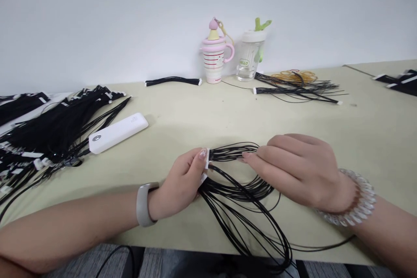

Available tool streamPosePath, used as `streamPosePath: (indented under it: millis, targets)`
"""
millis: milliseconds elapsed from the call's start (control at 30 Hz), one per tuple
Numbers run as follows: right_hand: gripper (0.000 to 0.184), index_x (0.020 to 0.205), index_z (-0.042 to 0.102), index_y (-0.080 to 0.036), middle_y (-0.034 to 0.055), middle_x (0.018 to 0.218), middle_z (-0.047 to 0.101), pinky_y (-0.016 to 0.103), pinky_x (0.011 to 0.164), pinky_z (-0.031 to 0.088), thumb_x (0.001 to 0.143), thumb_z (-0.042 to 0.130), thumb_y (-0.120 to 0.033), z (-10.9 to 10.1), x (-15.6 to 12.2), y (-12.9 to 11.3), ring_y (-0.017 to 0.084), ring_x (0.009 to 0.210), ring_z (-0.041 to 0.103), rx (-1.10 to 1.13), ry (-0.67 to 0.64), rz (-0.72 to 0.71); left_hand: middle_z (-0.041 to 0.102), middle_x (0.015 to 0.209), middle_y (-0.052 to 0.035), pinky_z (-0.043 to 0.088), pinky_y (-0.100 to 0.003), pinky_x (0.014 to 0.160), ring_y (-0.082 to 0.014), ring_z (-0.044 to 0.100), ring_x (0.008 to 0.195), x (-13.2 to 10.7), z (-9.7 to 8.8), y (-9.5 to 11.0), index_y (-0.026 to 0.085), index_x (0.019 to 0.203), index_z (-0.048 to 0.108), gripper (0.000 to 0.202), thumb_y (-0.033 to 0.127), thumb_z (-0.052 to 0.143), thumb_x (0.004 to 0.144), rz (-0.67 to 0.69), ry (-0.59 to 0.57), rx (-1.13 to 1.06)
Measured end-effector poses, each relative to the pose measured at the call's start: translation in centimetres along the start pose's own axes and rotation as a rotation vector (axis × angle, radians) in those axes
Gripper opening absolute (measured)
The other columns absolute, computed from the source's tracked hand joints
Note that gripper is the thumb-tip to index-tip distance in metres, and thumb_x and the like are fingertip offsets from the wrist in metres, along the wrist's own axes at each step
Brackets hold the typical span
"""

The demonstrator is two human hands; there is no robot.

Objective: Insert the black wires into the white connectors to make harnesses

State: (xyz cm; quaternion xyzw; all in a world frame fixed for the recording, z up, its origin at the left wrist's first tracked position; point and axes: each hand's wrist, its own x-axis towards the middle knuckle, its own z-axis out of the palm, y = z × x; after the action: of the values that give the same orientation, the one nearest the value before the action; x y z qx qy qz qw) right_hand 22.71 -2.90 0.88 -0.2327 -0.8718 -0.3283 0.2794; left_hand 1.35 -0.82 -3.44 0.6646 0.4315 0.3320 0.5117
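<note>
The bundle of thin black wires (pixel 241 182) sits low in the centre of the frame, its gathered end capped by small white connectors (pixel 206 166), and from there the strands fan out into loose loops that run down toward the lower right and over the near edge of the table (pixel 374 130). To handle this well, I judge the connector ends should be kept level and pinched together while the other hand combs along the strands, so none crosses or kinks, and the trailing loops should be kept from snagging on the table edge. The left hand (pixel 182 182) is closed on the connector end, thumb and fingers clamped round it, so the wires start right at its fingertips and lead off to the right of it. The right hand (pixel 296 167), just right of centre, lies over the upper strands with its fingers drawn together in a pinch on them; the lower loops pass beneath and below it. A grey wristband (pixel 143 204) rings the left wrist and a clear coiled bracelet (pixel 355 202) the right. Further out, a white power bank (pixel 117 132) lies at centre left beside a big heap of similar black wires (pixel 48 134); at the upper centre, against the wall, stand a pink-striped cup (pixel 215 58) and a clear bottle (pixel 249 56).
</note>
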Motion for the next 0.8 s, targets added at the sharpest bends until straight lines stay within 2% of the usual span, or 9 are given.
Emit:
streamPosePath:
  millis: [800]
  targets:
    - [0.006,0.084,0.054,-0.013,0.0009,0.069,0.059,0.026,0.052,0.036,0.081,0.05,-0.01,0.06,-0.13,-0.42,0.01,0.062,0.048,-0.008,-0.037,-0.047,0.039,0.05,0.0034,0.03,-0.018,0.044,-0.0058,0.034,0.046,0.27,-0.01,0.13,0.015,0.062,0.039,0.04,0.048,0.034,0.086,0.002,0.025,-0.009]
